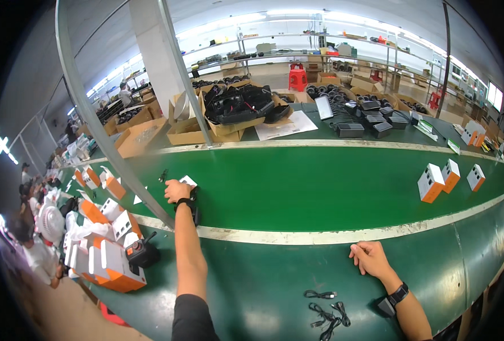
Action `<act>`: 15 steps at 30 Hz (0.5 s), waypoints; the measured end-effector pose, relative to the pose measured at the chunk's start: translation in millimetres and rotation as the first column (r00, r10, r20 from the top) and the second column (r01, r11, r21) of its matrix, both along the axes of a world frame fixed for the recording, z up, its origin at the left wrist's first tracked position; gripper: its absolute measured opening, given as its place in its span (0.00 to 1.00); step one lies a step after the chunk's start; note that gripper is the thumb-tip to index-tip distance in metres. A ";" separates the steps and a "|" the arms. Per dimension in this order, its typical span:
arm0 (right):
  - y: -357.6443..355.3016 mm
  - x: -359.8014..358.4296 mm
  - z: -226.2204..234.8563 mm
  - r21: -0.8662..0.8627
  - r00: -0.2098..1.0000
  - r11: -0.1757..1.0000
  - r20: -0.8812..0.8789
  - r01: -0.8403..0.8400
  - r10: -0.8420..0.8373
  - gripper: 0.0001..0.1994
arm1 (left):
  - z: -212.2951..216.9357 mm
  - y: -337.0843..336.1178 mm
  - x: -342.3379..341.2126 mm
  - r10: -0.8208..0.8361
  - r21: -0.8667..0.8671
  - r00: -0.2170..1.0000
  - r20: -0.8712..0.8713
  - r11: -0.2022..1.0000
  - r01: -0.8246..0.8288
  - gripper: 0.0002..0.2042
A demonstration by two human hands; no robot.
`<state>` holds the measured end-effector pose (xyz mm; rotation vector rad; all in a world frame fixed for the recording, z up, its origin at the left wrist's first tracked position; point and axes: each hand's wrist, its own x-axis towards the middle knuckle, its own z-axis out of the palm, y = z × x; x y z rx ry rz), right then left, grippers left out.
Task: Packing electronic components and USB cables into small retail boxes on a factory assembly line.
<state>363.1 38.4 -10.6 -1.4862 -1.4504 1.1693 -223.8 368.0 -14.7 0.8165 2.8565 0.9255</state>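
Note:
My left hand [177, 191] stretches out over the green conveyor belt [297, 187], its fingers apart and bent downward, with nothing visible in them. Just past it lies a small black cable [162, 175], and a small white item [188, 181], partly hidden, is beside the hand. My right hand [370, 258] rests by the belt's near rail [320, 236] with its fingers loosely curled in and nothing seen in them. Several coiled black cables [330, 318] lie on the near green table, left of my right forearm. Both wrists wear black straps.
White-and-orange boxes [115, 264] crowd the near left with a black device [142, 252]. More boxes [431, 183] stand on the belt at right. A metal post [107, 136] rises near my left arm. Beyond the belt are black devices [371, 119] and a carton [235, 128].

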 end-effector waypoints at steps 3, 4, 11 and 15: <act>2.4 -3.3 1.0 -0.007 0.999 1.000 -0.045 0.025 -0.025 0.16 | 12.8 10.2 -8.4 -0.048 -0.026 0.992 0.121 0.998 0.052 0.45; 4.3 -2.6 -1.8 -0.016 0.999 1.000 -0.047 -0.004 0.003 0.16 | 18.1 12.8 -19.1 -0.151 -0.056 0.977 0.149 0.985 0.161 0.42; 6.3 4.3 -8.0 0.000 0.998 0.999 -0.026 0.050 -0.050 0.13 | 10.6 31.5 -9.2 -0.307 -0.120 0.934 0.184 0.936 0.331 0.32; 7.3 7.9 -9.2 -0.015 0.997 0.998 -0.039 0.065 -0.065 0.13 | -7.8 50.3 -22.9 -0.382 -0.170 0.916 0.123 0.901 0.399 0.38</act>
